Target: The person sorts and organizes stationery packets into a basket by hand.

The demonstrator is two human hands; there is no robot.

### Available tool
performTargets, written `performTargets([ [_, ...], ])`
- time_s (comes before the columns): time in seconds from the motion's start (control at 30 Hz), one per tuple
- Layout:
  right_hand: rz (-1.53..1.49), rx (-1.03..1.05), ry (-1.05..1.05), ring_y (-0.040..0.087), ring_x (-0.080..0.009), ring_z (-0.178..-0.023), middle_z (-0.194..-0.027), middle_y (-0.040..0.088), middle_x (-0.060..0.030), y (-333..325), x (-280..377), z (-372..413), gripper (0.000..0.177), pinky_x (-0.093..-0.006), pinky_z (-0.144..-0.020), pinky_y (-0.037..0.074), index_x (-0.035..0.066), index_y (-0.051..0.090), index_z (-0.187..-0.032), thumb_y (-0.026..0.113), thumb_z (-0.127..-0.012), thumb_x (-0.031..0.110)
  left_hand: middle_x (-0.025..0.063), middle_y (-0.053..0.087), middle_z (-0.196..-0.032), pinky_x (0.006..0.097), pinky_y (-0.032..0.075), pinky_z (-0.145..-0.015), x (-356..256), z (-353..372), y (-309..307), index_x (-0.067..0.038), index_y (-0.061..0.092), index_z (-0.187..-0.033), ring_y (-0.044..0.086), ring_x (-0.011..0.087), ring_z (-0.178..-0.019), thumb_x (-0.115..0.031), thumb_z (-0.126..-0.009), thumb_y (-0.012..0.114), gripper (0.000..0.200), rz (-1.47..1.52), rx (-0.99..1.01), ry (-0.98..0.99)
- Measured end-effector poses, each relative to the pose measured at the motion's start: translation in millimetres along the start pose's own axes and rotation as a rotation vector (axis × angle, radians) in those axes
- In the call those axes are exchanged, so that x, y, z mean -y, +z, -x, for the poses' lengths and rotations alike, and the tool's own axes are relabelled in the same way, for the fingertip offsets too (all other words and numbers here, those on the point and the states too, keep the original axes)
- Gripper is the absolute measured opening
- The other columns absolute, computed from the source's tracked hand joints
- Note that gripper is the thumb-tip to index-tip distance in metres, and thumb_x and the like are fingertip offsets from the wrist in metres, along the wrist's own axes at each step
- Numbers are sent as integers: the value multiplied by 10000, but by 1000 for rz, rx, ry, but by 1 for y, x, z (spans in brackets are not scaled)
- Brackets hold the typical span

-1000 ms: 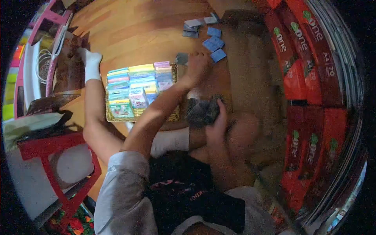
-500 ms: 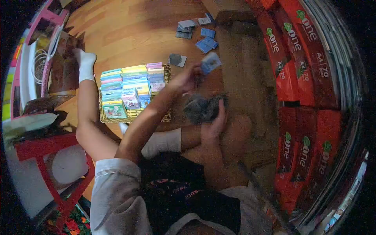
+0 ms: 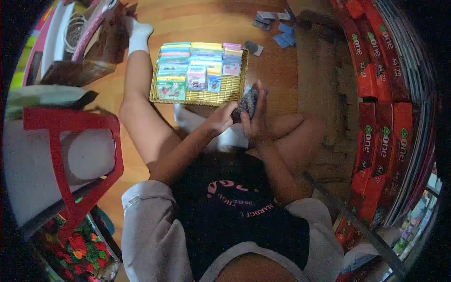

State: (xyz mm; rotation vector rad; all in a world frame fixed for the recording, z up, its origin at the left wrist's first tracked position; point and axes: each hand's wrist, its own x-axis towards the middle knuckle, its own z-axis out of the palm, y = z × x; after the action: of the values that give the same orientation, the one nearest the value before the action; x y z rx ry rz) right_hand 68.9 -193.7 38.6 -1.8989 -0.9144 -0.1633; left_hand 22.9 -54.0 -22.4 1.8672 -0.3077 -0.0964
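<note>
My left hand [image 3: 221, 120] is closed at the left edge of a dark grey speckled bundle [image 3: 248, 105], with its fingertips pressed to it. From the right, my right hand [image 3: 255, 123] grips the same bundle, thumb in front and fingers up its far side. A small pale blue edge shows at the bundle's top; I cannot make out what it belongs to. Just beyond my hands stands a woven basket [image 3: 237, 96] with rows of small colourful packets [image 3: 196, 77] in it. A grey and white card [image 3: 253, 48] lies on the floor behind the basket's right corner.
Blue packets [image 3: 284, 36] and grey and white ones [image 3: 264, 19] lie on the floor farther back. Red paper packs [image 3: 371, 136] are stacked at the right. A red frame [image 3: 58, 160] stands at the left, near a box of red flowers [image 3: 82, 246]. My legs flank the basket.
My left hand has come down and back from the floor packets to the grey bundle. The blue and white packet it held no longer shows clearly. The view has shifted, with the bundle now held upright.
</note>
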Motion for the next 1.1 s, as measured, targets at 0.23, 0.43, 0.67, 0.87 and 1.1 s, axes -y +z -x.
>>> performTargets([
  [0.23, -279, 177, 168, 323, -272, -1121, -1249, 278, -187, 17, 2, 12, 708, -373, -936, 253, 14, 37, -1306, 497, -785, 150, 64, 512, -1004, 325, 416, -778, -42, 34, 12, -39, 409, -1078, 517, 178, -856, -239, -859, 338, 305, 1255, -244, -601],
  [0.43, -120, 27, 268, 424, -235, -992, -1148, 378, -166, 14, 0, 5, 786, -325, -852, 356, 83, 88, -1319, 598, -720, 89, 70, 555, -890, 301, 410, -694, -21, 33, 20, -68, 468, -1012, 520, 167, -774, -315, -843, 396, 307, 1467, -105, -621],
  [0.67, -199, -209, 357, 456, -223, -943, -1127, 415, -126, 13, -11, 10, 696, -315, -823, 375, 116, 201, -1302, 610, -741, 171, 68, 570, -774, 268, 408, -604, -38, 29, 11, -56, 529, -896, 501, 153, -651, -337, -819, 458, 300, 1227, -115, -778],
  [0.87, -520, -387, 565, 481, -183, -940, -1127, 469, -75, -4, -48, 13, 545, -278, -815, 386, 48, 379, -1202, 629, -729, 154, 58, 577, -720, 244, 418, -587, -42, 31, -5, -32, 583, -794, 530, 152, -633, -410, -761, 528, 383, 634, -212, -723],
  [1.1, -642, -186, 858, 488, -194, -945, -1066, 506, -97, 8, -68, 27, 425, -289, -818, 384, 59, 449, -1146, 578, -774, 217, 115, 533, -744, 360, 410, -669, -57, 33, -4, 8, 556, -737, 516, 275, -742, -308, -567, 658, 373, -557, -449, -337],
])
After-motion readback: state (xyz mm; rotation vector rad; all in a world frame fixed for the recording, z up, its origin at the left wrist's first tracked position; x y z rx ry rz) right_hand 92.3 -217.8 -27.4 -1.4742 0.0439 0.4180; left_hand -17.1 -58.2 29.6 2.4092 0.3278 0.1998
